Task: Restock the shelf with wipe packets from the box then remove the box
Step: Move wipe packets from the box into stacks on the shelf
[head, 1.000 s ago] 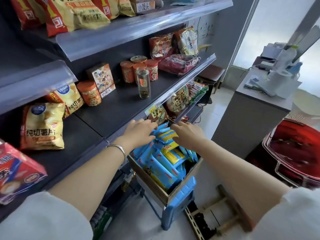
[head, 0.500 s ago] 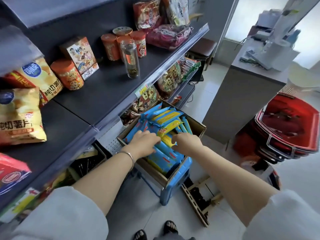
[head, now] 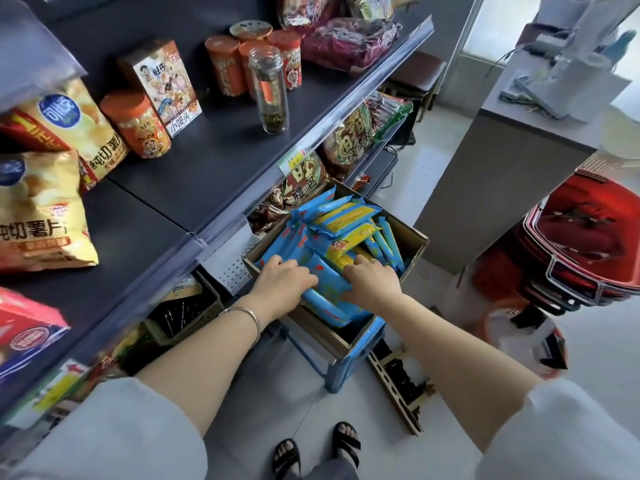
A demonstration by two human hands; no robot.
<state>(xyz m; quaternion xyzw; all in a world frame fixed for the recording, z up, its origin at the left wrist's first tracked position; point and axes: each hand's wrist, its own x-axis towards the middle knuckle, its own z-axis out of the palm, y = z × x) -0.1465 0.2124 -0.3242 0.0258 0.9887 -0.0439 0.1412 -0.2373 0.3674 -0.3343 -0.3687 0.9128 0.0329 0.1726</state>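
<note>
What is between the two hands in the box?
Blue packets fill the gap between the left hand and the right hand, inside the cardboard box. The head view shows it.

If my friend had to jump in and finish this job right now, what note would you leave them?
Left hand: fingers curled on the wipe packets in the box.
Right hand: also gripping packets in the box.
The box sits on a blue stool beside the shelf, heaped with packets.
Done: no wipe packets show on the shelf yet.
Left: lift this bunch out, stack packets on the bare shelf space, empty the box, then take it away.
</note>
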